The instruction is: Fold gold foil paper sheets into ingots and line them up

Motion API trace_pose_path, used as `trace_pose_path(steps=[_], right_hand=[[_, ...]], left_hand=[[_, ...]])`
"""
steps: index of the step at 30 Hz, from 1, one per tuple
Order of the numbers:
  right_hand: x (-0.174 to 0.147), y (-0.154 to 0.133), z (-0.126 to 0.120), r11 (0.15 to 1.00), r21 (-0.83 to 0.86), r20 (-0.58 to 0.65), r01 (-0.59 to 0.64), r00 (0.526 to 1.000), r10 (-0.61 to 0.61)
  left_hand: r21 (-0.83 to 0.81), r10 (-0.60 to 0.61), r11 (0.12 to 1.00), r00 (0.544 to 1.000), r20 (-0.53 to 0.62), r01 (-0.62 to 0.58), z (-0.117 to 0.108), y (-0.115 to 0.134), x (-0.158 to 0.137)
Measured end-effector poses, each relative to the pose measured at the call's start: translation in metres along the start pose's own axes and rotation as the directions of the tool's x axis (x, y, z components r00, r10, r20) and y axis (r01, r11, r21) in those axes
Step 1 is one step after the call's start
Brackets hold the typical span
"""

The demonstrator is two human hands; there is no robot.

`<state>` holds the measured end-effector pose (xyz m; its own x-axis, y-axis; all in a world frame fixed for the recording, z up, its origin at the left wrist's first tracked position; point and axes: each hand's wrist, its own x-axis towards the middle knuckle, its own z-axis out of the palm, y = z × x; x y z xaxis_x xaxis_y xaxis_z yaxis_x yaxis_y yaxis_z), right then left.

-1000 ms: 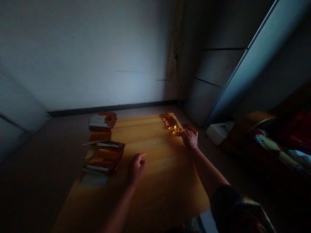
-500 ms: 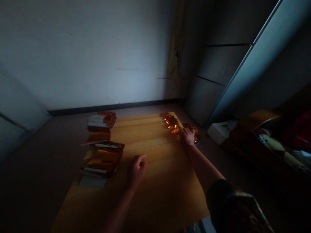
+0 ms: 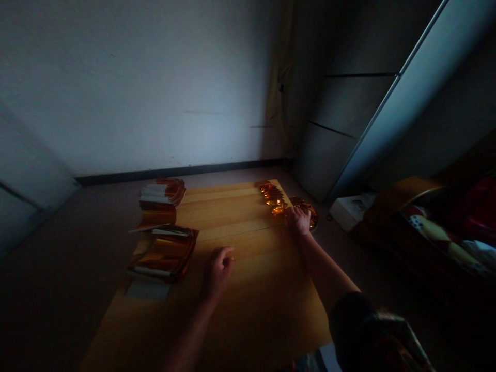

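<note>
head-worn view, facing forward, tilted down over table [image 3: 259, 289]

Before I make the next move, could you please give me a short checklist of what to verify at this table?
1. Right hand beside the near end of the shiny foil row: ok.
2. Right hand's grip free: cannot tell; its fingertips are unclear.
3. Left hand apart from the near sheet stack: ok; bare wood shows between them.
4. Left hand free: cannot tell; fingers are curled, though no item shows.
5. Foil row resting on the table: ok, near its right edge.
6. Lighting good: not ok; the scene is dim.
</note>
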<state>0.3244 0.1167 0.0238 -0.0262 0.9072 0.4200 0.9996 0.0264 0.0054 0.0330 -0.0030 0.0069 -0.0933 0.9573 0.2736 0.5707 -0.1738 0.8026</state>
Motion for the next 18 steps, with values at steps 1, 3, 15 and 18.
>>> trace_pose_path(steps=[1, 3, 15, 18], right_hand=[[-0.003, 0.001, 0.0, 1.0, 0.011, -0.008, -0.026, 1.0, 0.026], [-0.012, 0.001, -0.002, 0.996, 0.046, -0.016, -0.075, 0.997, 0.076], [-0.074, -0.102, -0.025, 0.87, 0.45, 0.108, 0.203, 0.954, -0.278], [-0.074, -0.125, -0.029, 0.87, 0.445, 0.153, 0.21, 0.94, -0.305]], left_hand=[[-0.004, 0.006, 1.0, 1.0, -0.002, -0.006, 0.0, 0.0, 0.0], [-0.011, 0.021, 1.0, 1.0, -0.013, -0.021, 0.001, -0.002, 0.001], [0.376, 0.221, 0.896, 0.971, 0.089, -0.238, -0.029, 0.016, 0.016], [0.631, 0.142, 0.763, 0.989, 0.047, -0.14, -0.076, 0.024, 0.031]])
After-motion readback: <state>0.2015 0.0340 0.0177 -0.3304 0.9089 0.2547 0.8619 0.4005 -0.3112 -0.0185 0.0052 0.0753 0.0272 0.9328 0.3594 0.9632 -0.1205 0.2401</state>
